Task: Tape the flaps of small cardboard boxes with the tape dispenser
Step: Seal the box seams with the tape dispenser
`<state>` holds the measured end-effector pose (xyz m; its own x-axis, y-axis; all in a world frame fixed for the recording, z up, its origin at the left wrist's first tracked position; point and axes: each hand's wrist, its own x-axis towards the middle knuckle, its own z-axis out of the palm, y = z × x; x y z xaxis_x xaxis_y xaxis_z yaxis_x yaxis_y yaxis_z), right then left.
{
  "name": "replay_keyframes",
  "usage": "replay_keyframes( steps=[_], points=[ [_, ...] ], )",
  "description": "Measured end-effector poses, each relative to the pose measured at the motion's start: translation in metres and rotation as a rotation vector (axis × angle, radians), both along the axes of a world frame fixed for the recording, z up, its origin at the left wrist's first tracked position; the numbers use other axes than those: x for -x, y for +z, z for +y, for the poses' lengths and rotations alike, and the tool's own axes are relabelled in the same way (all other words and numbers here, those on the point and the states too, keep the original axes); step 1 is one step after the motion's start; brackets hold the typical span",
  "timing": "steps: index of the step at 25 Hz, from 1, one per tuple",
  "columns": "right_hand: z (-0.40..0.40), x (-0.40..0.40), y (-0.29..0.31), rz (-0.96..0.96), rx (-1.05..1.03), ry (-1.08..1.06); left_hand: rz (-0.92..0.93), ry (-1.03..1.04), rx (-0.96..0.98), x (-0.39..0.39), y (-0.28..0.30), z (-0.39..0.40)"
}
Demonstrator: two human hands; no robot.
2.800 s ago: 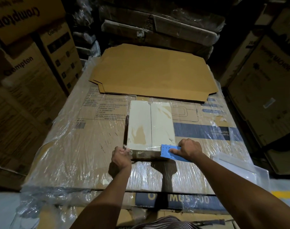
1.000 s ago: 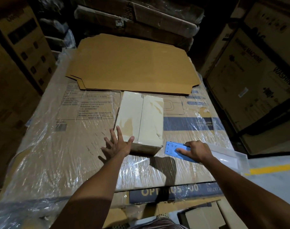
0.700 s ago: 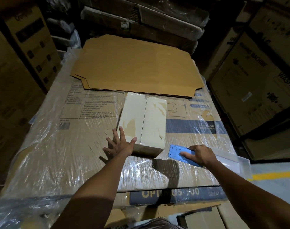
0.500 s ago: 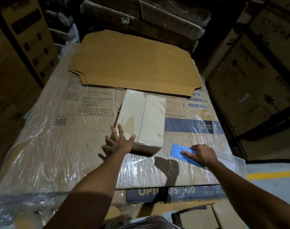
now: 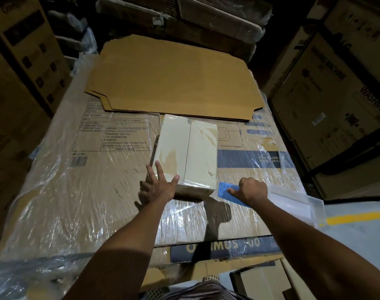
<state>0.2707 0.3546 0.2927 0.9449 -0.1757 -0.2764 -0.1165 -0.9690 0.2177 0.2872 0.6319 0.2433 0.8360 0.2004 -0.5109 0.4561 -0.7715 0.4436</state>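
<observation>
The work surface is the top of a large shrink-wrapped carton (image 5: 93, 191), printed with a label panel at the left and a blue band at the right, its plastic film wrinkled and shining under the light. A flattened sheet of brown cardboard (image 5: 174, 76) lies across its far half. The room is a dim storeroom: stacked Crompton cartons (image 5: 22, 50) rise at the left, washing machine cartons (image 5: 336, 94) at the right, wrapped bundles fill the far side, and a grey floor with a yellow line (image 5: 358, 215) shows at the near right. The small cardboard box (image 5: 191, 152), pale and taped along its centre seam, sits in the middle of the carton, just near of the brown sheet. The left hand (image 5: 156, 187) lies spread and flat against the box's near left corner, grasping nothing. The right hand (image 5: 249, 190) is clenched around the blue tape dispenser (image 5: 226, 189), which rests just right of the box's near end. Against the frame from a second ago, the box, the hands and the dispenser keep nearly the same places; about three seconds ago both hands pressed at the box's near edge.
</observation>
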Motion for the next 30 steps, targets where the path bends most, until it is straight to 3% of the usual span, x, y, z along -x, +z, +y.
replay_keyframes(
  steps=[10,17,22,25,30],
  points=[
    [0.055,-0.011,-0.007,-0.021,0.063,-0.082,-0.074,-0.001,0.023,0.007,0.001,-0.002],
    [0.030,-0.022,-0.070,0.068,-0.295,-0.432,-0.129,0.023,0.010,0.002,-0.017,0.002],
    [0.012,-0.035,-0.117,0.117,-0.397,-0.446,-0.272,0.027,-0.010,0.003,-0.030,0.003],
    [0.013,-0.039,-0.140,0.262,-0.445,-0.425,-0.313,0.031,-0.022,0.004,-0.033,0.002],
    [0.026,-0.031,-0.117,0.192,-0.533,-0.501,-0.334,0.020,-0.020,0.006,-0.037,0.004]
  ],
)
